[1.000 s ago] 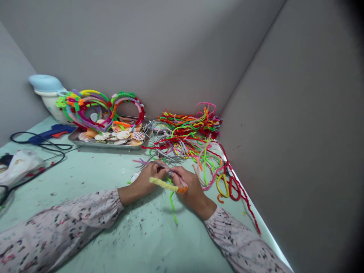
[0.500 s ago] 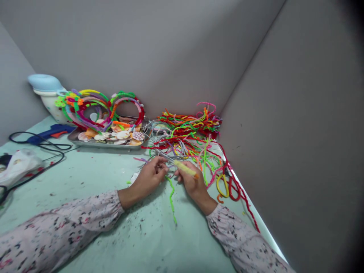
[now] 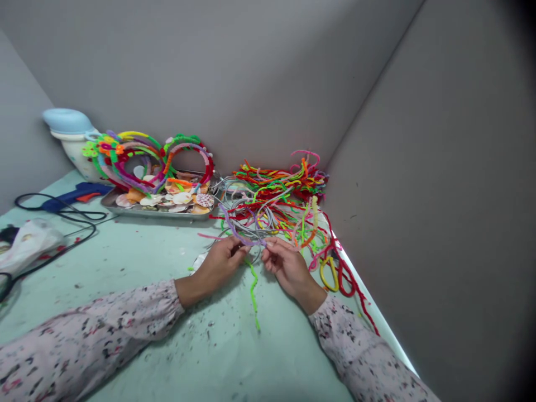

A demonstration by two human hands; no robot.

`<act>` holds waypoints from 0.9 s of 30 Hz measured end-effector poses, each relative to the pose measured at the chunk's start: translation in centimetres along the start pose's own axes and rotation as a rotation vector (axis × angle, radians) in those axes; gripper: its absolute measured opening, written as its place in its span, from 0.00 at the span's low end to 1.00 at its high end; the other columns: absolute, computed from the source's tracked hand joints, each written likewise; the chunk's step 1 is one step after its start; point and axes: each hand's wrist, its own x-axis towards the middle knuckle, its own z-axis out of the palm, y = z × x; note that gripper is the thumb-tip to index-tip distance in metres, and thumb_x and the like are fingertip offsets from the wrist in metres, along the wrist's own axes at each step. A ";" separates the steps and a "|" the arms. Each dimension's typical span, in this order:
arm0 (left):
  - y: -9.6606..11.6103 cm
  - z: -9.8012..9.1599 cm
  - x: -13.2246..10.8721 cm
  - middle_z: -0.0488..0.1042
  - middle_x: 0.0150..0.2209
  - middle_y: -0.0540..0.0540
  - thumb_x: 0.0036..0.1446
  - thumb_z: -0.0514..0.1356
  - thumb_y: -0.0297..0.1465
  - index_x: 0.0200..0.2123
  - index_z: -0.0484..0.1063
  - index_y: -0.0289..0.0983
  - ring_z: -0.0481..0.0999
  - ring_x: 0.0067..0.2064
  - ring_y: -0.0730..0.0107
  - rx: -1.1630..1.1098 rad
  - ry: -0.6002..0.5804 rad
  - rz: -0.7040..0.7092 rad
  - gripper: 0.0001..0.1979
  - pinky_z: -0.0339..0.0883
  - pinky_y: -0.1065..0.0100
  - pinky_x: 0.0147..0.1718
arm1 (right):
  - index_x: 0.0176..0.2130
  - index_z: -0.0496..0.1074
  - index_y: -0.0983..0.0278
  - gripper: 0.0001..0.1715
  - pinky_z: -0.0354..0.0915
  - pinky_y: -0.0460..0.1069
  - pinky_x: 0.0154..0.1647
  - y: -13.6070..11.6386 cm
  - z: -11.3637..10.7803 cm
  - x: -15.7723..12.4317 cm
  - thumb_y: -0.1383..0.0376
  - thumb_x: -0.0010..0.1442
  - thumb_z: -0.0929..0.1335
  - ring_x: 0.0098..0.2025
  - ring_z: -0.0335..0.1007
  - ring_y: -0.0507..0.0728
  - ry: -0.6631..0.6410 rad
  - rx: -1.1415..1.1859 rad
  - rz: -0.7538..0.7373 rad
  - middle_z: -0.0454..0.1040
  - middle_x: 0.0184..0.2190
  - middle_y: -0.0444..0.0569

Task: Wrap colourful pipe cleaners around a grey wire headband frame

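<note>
A curved headband (image 3: 242,237) wrapped in fuzzy pipe cleaner is stretched between my hands, its two ends pointing away from me. Purple covers its left part; orange and yellow cover the right end. My left hand (image 3: 218,267) pinches the purple stretch with thumb and forefinger. Close by on the right, my right hand (image 3: 290,271) has its fingers closed at the purple part near the middle, and they hide some of the band. A bright green pipe cleaner (image 3: 253,290) lies below, between the hands, its top end close to my left fingertips.
Behind the hands are grey bare bands (image 3: 251,226) and a heap of colourful pipe cleaners (image 3: 285,181). Scissors (image 3: 329,274) lie to the right. A metal tray (image 3: 157,214) holds shells and finished headbands (image 3: 138,139). Leftward are a blue glue gun (image 3: 69,196), its black cable and a lidded container (image 3: 75,142).
The headband has turned: its yellow and orange end, which pointed toward me over my right hand, now points away at the right. The purple part has come into view between my hands.
</note>
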 end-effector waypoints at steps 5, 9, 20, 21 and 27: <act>0.1 0.0 0.0 0.73 0.30 0.49 0.56 0.55 0.27 0.37 0.76 0.35 0.69 0.29 0.72 -0.106 -0.052 0.017 0.10 0.64 0.72 0.29 | 0.32 0.72 0.66 0.09 0.57 0.40 0.17 0.1 -0.2 0.0 0.63 0.51 0.71 0.17 0.64 0.46 -0.098 -0.032 0.056 0.73 0.19 0.42; 0.4 -0.3 0.0 0.71 0.28 0.48 0.58 0.56 0.32 0.34 0.76 0.35 0.68 0.29 0.72 -0.151 -0.061 0.052 0.10 0.63 0.73 0.28 | 0.32 0.72 0.66 0.09 0.56 0.40 0.16 0.0 -0.2 -0.1 0.62 0.52 0.71 0.17 0.64 0.46 -0.110 -0.052 0.081 0.73 0.19 0.43; 0.5 -0.5 0.1 0.77 0.34 0.45 0.56 0.60 0.36 0.38 0.78 0.36 0.72 0.30 0.71 -0.215 -0.070 -0.035 0.12 0.65 0.71 0.28 | 0.31 0.71 0.66 0.08 0.58 0.39 0.15 0.1 -0.5 0.0 0.63 0.52 0.71 0.16 0.64 0.47 -0.153 -0.031 0.134 0.72 0.17 0.42; 0.4 -0.5 0.1 0.77 0.34 0.45 0.56 0.60 0.36 0.38 0.78 0.36 0.73 0.30 0.70 -0.213 -0.073 -0.032 0.12 0.66 0.71 0.29 | 0.31 0.71 0.66 0.08 0.58 0.39 0.15 0.1 -0.5 0.0 0.63 0.51 0.71 0.16 0.64 0.47 -0.160 -0.033 0.137 0.72 0.17 0.42; 0.1 -0.7 0.0 0.77 0.33 0.46 0.58 0.59 0.36 0.40 0.79 0.39 0.74 0.31 0.71 -0.177 -0.120 0.040 0.12 0.67 0.70 0.31 | 0.27 0.71 0.67 0.08 0.58 0.39 0.14 -0.1 -0.7 0.1 0.63 0.51 0.71 0.14 0.63 0.47 -0.168 -0.019 0.151 0.71 0.15 0.42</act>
